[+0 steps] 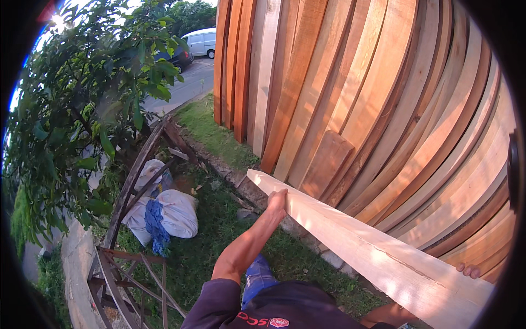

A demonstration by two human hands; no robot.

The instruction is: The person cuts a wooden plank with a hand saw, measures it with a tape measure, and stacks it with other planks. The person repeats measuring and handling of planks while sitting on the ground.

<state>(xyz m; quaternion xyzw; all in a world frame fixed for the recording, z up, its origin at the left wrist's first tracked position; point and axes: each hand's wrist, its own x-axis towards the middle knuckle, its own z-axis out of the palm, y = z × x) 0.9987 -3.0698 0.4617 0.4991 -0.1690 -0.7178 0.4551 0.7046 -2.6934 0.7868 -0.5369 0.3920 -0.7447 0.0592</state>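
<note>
A long, pale wooden plank [356, 241] slants across the view in front of my body, from the middle down to the lower right. Near its far end, my left hand [278, 202] is closed over the plank's near edge. My right hand [469, 270] grips the far edge toward the lower right; only its fingertips show above the wood, and the plank hides the rest. Just beyond the plank, a row of upright boards [307, 98] leans close by. A short reddish wood block [329, 159] stands against their lower part.
To the left stands a rusty metal frame [131, 186] beside white sacks [178, 211] and a blue cloth [157, 227]. A leafy tree [82, 98] hangs over the left side. Stones [331, 257] edge the grass [219, 230] under the plank. A white van [201, 42] is parked far off.
</note>
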